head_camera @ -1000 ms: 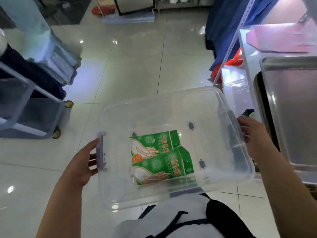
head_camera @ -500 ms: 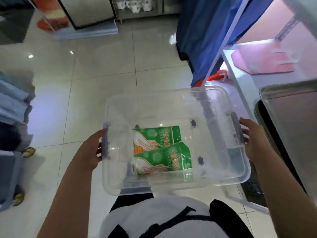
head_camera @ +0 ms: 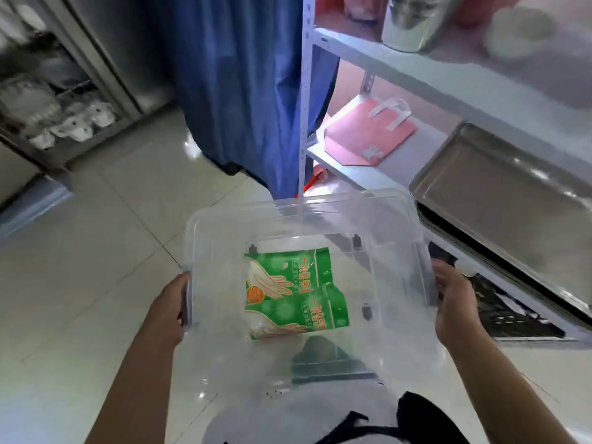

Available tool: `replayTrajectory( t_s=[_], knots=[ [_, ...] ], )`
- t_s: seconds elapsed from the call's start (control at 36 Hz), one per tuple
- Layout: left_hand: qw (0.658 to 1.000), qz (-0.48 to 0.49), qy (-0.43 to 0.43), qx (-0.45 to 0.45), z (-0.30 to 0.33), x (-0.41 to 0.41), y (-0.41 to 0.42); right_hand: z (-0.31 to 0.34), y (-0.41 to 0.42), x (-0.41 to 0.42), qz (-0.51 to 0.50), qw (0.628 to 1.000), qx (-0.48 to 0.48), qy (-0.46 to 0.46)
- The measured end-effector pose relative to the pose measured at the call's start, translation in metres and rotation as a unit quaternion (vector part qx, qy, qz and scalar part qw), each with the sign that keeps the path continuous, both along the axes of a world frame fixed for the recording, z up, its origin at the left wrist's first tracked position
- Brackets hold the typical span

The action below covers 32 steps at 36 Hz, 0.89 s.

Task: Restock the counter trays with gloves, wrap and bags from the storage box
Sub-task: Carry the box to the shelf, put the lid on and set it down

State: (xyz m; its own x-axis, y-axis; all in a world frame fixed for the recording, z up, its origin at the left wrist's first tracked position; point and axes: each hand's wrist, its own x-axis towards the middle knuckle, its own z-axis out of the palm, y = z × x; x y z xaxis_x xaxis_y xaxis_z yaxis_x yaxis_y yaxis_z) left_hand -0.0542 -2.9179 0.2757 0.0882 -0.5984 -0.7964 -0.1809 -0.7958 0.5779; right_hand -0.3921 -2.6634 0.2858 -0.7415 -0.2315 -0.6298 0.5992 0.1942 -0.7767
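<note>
I hold a clear plastic storage box (head_camera: 394, 225) in front of my body, above the tiled floor. My left hand (head_camera: 168, 307) grips its left handle and my right hand (head_camera: 453, 307) grips its right handle. Two green packets of disposable gloves (head_camera: 293, 291) lie overlapping on the box's bottom. To the right, on a white shelf, rests an empty steel tray (head_camera: 499, 187); the box's far right corner is close to it.
A pink paper bag (head_camera: 365, 136) lies on the same white shelf (head_camera: 349, 174), further back. A blue curtain (head_camera: 243, 91) hangs beside the shelf post. The upper shelf holds a steel pot (head_camera: 413, 24). A black crate (head_camera: 509, 312) sits below the tray. A cabinet (head_camera: 57, 100) stands at left.
My view has swung up and to the right, toward the shelf. The box has stayed in both hands and now sits closer to the steel tray.
</note>
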Motion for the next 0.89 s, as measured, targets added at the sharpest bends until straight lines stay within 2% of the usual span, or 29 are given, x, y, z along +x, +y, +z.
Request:
replayTrajectory(
  t_s=[0.17,0.33,0.53,0.67,0.81,0.89],
  knots=[
    [0.995,-0.093,-0.018,0.026,-0.022,-0.050,-0.065,-0.040,-0.026,-0.032,-0.076,0.995,0.035,-0.057],
    [0.983,-0.162,-0.038,0.078,-0.055,-0.075,-0.112,-0.070,-0.045,-0.031,-0.131,0.986,0.079,-0.061],
    [0.971,-0.215,-0.045,0.098,-0.097,-0.082,-0.149,-0.077,-0.040,0.031,-0.232,0.966,0.102,-0.047],
    [0.945,-0.301,-0.052,0.115,-0.142,-0.084,-0.177,-0.090,-0.040,0.101,-0.277,0.943,0.182,-0.024],
    [0.935,-0.338,-0.061,0.090,-0.200,-0.089,-0.196,-0.140,-0.050,0.161,-0.277,0.938,0.205,-0.028],
    [0.910,-0.399,-0.075,0.081,-0.235,-0.091,-0.203,-0.182,-0.057,0.174,-0.300,0.927,0.221,-0.046]
  ],
)
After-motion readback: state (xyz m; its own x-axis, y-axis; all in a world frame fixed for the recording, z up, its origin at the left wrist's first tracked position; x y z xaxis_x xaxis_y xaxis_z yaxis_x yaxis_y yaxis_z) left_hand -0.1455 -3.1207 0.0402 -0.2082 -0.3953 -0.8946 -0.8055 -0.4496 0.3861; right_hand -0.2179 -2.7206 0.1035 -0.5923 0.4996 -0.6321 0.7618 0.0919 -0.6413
